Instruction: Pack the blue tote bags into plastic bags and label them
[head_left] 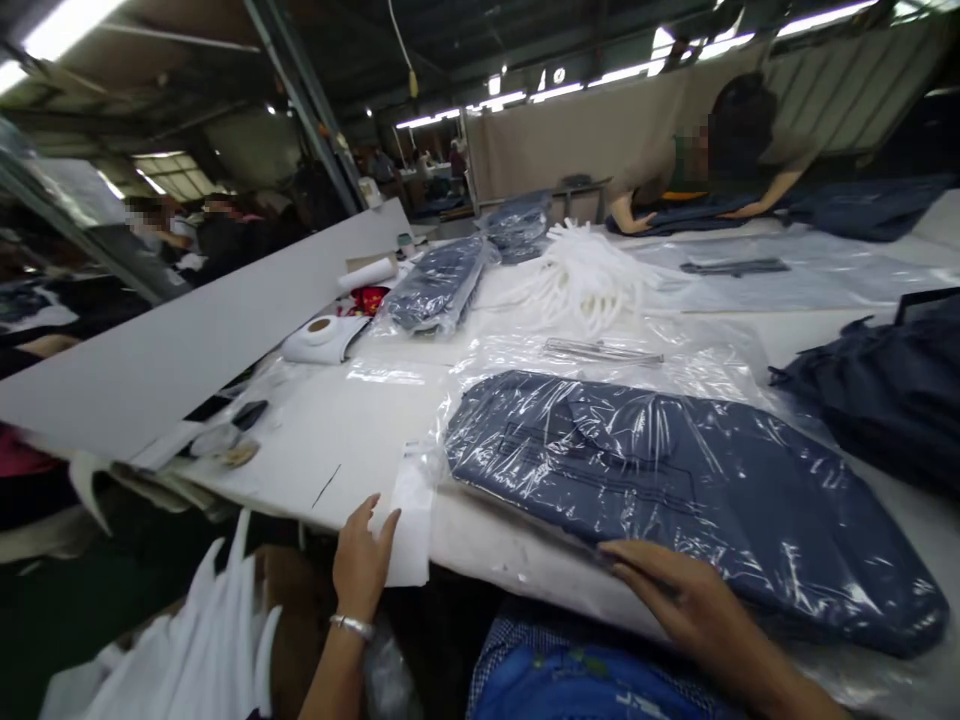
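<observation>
A folded dark blue garment in a clear plastic bag [645, 470] lies in front of me, reaching the table's front edge. My right hand [690, 600] is closed at its near edge, with fingertips on the plastic and the thumb underneath. My left hand [364, 560], with a silver bangle at the wrist, is open, thumb and fingers apart. It hovers by the table edge beside a white paper strip [412, 520] that hangs over the edge; contact with the paper cannot be made out. Past the bagged garment, a thin bundle of clear strips [600, 350] rests on plastic.
White foam-like strips [577, 270] are heaped mid-table, near other bagged garments [439, 285]. Dark garments [885, 390] are piled at right. More white strips [217, 630] stand in a box below left. A white roll [322, 335] lies by the partition [225, 320]. Across the table a co-worker handles dark cloth.
</observation>
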